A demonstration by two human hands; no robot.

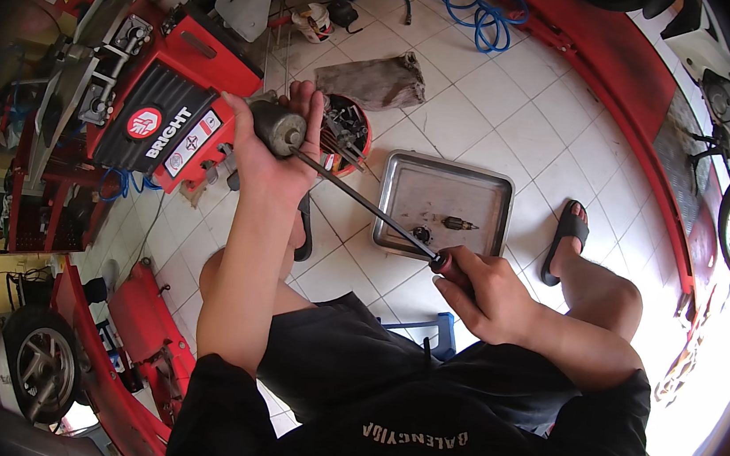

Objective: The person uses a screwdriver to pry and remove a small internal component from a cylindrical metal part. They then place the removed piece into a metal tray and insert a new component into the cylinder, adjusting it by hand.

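My left hand [276,158] is raised and wrapped around a small grey metal cylinder-shaped part [274,126]. My right hand [485,291] grips the dark handle of a long screwdriver [361,201]. Its thin shaft runs up to the left and its tip meets the grey part. Below the shaft a square metal tray [400,232] lies on the tiled floor with two small parts [459,224] in it. I sit low, with knees apart and black sandals on my feet.
A red round container [363,143] with metal parts stands behind my left hand. A red and black machine [160,104] is at the left, a grey rag [373,79] and a blue coiled hose [477,8] farther back, and a wheel [39,363] at lower left.
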